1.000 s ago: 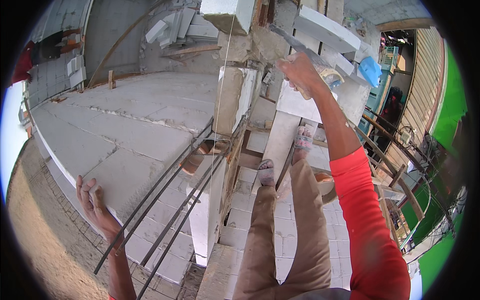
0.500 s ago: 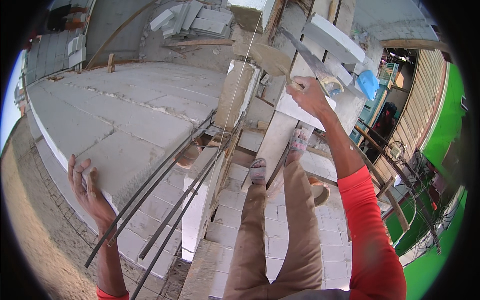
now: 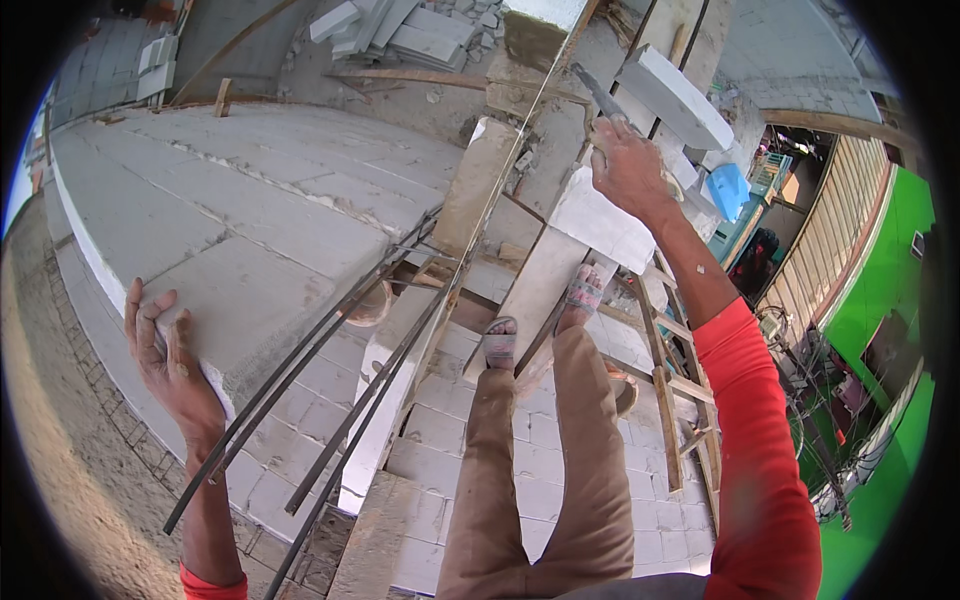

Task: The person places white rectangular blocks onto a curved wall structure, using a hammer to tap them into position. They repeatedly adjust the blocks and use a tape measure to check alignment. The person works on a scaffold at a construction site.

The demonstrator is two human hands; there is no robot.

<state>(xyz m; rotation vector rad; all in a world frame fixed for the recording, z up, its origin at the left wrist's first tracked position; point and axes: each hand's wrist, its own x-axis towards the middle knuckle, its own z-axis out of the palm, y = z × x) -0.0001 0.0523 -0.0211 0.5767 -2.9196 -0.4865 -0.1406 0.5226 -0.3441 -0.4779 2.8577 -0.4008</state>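
Note:
My left hand [image 3: 172, 360] rests at the corner of a grey block wall [image 3: 250, 300], its fingers apart and nothing in them. Dark steel bars [image 3: 330, 345] cross in front of the left forearm. Ahead on the right, my right hand [image 3: 632, 172] is closed, back upward, over the lower part of a handsaw whose grey blade [image 3: 598, 93] points away. What the fingers grip is hidden below the hand; no trowel blade shows. A white block [image 3: 603, 218] lies under the hand on a plank. Another white block [image 3: 677, 97] lies beyond it.
A string line [image 3: 527, 125] runs over a mortar-topped block pillar [image 3: 482, 190]. My sandalled feet stand on planks [image 3: 545, 285] above a block surface. To the right are a wooden ladder [image 3: 662, 400], a blue plastic item [image 3: 728, 190] and tangled wires. Broken blocks [image 3: 400, 35] are piled at the back.
My right hand has turned back upward and shifted to the saw; the trowel it held is no longer visible. The view has swung slightly, revealing the ladder. My left hand stays on the wall.

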